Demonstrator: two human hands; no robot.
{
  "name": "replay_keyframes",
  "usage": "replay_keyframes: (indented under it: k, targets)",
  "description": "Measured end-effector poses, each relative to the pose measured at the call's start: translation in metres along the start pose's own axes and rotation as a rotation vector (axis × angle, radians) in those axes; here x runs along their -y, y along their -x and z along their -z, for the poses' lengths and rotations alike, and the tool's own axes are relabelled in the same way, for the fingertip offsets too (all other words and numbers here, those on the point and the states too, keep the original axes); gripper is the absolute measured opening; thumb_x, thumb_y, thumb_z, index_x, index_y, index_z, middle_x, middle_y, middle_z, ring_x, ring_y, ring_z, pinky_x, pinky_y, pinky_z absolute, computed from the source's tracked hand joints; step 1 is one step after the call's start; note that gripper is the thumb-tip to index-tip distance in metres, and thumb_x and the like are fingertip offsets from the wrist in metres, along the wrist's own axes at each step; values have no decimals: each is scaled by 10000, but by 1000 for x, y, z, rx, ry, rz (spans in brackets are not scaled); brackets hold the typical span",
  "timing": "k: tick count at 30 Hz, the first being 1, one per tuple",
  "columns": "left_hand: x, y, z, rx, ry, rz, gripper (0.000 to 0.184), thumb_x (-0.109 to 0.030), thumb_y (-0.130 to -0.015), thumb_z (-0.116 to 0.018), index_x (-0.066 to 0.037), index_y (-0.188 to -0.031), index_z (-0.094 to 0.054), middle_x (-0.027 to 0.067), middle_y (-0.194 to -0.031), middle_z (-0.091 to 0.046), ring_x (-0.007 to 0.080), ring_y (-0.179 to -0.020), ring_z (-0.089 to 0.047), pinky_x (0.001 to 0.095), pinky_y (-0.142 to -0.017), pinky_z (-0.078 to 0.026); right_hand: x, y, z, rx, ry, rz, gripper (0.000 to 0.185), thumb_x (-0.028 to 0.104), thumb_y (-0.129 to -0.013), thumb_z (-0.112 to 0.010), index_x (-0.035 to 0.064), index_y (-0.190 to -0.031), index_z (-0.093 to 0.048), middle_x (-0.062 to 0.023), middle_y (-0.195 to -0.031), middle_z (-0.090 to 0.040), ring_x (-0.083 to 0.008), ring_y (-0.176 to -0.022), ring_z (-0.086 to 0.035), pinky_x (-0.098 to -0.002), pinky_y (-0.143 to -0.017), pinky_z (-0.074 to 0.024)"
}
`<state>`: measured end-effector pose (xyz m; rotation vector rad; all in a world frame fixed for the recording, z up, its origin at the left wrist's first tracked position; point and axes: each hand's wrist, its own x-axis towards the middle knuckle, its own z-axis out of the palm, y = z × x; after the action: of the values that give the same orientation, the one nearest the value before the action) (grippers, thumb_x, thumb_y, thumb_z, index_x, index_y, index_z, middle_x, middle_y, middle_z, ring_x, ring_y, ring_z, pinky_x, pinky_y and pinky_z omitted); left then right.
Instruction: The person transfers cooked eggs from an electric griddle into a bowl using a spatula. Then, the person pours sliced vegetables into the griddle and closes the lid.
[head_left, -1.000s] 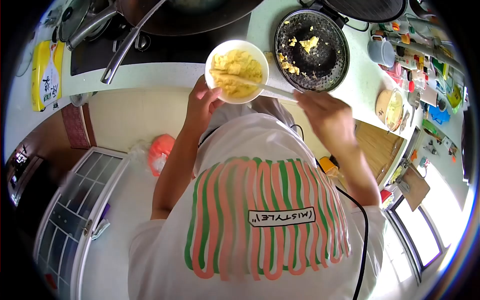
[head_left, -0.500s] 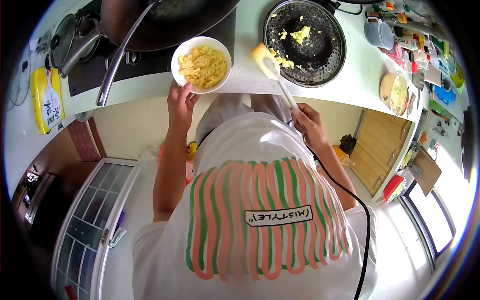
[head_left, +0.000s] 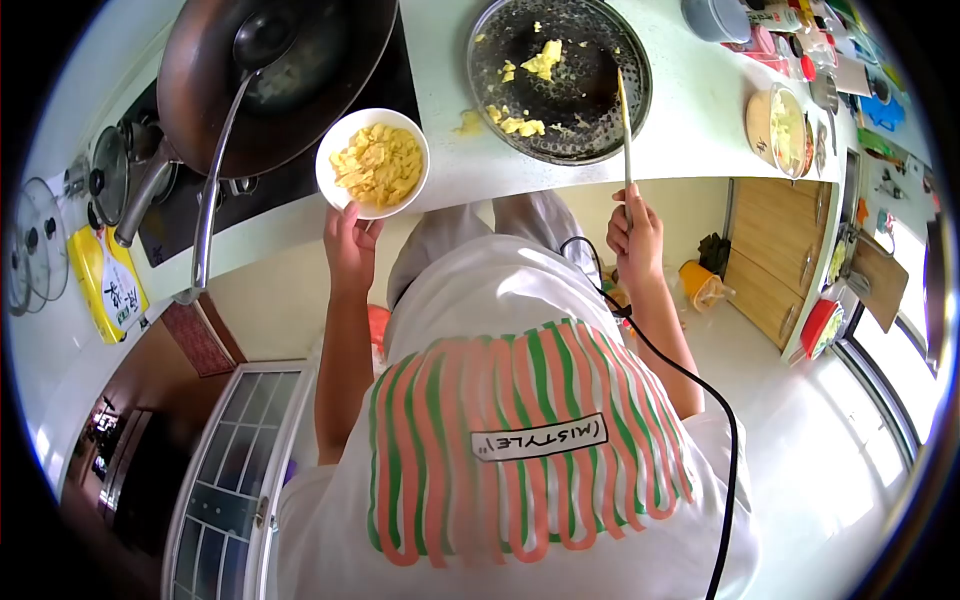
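Observation:
My left hand [head_left: 352,245] grips the near rim of a white bowl [head_left: 322,172] filled with scrambled egg [head_left: 375,165]. The bowl is at the counter's front edge, beside the wok. My right hand [head_left: 637,235] is closed around the handle of a spatula [head_left: 627,140]. Its blade is seen edge-on over the right side of a round black pan [head_left: 590,100]; whether it touches the pan I cannot tell. Bits of egg [head_left: 543,60] lie in the pan's middle, and more cling near its lower left rim.
A large wok [head_left: 190,70] with a metal ladle [head_left: 222,150] resting in it sits on the black cooktop [head_left: 400,85]. A wet yellowish smear [head_left: 468,122] marks the counter left of the pan. Another bowl [head_left: 762,125] and several bottles stand at right. A black cable [head_left: 690,375] crosses my shirt.
The spatula has moved from the pan's left rim to its right side, and its blade has turned edge-on. A yellowish smear now shows on the counter. The left hand still holds the bowl.

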<state>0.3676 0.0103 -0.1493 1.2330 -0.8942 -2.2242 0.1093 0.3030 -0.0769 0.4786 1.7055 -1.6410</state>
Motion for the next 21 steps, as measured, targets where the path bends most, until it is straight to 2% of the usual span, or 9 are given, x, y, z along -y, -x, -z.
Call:
replay_keyframes:
  k: [4,7,8,13,16,19,21]
  targets:
    - [2,-4,5,28,-6,5,466,-252,-996,-588,-69,-1400,-446,85,-1356,-562,192,-1207,-595,358,-991,-536,23,-24,-7,-106,100,39,291,330,-1055,-561,42,-1010,-560,59,-606,-371,-40,-426,-274,-238,-379,-178]
    - [1,-4,0,8,-17,10,458,-253,-1001,-586,-72,-1397,-446,80,-1346,-565,181,-1202,-592,363,-989,-539,46,-37,-14,-95,189,-36,270,306,-1046,-586,40,-1006,-558,51,-615,-400,-42,-420,-286,-243,-375,-177]
    - [2,-4,2,-6,-15,22,456,-255,-1001,-586,-73,-1396,-445,79,-1344,-565,180,-1202,-591,365,-990,-539,52,-40,-18,-107,163,-40,267,278,-1041,-591,28,-949,-563,45,-624,-390,-46,-432,-278,-250,-382,-163]
    - [8,-2,0,-25,-2,11,445,-258,-1007,-581,-76,-1390,-446,73,-1337,-563,180,-1192,-593,369,-989,-534,84,-53,-28,-87,130,-74,258,270,-1029,-614,37,-923,-583,38,-634,-416,-56,-448,-302,-245,-400,-184]
    - [8,-2,3,21,-18,-5,484,-262,-1012,-575,-74,-1425,-407,77,-1347,-555,194,-1197,-594,370,-989,-526,91,-65,-28,-104,146,-55,265,268,-1023,-624,36,-899,-596,36,-639,-429,-58,-449,-308,-244,-403,-191]
    - [2,4,-11,-55,-23,-25,521,-248,-1016,-573,-66,-1455,-360,94,-1348,-552,216,-1207,-591,376,-984,-524,99,-83,-23,-59,167,-29,267,280,-1007,-646,33,-907,-628,44,-618,-426,-45,-446,-308,-242,-403,-198]
    - [3,2,-10,-59,-8,-41,546,-246,-1017,-583,-61,-1466,-335,115,-1349,-549,233,-1216,-591,390,-998,-519,103,-92,-20,-30,250,-4,256,313,-1022,-625,82,-913,-607,64,-615,-432,-40,-431,-282,-224,-399,-189]
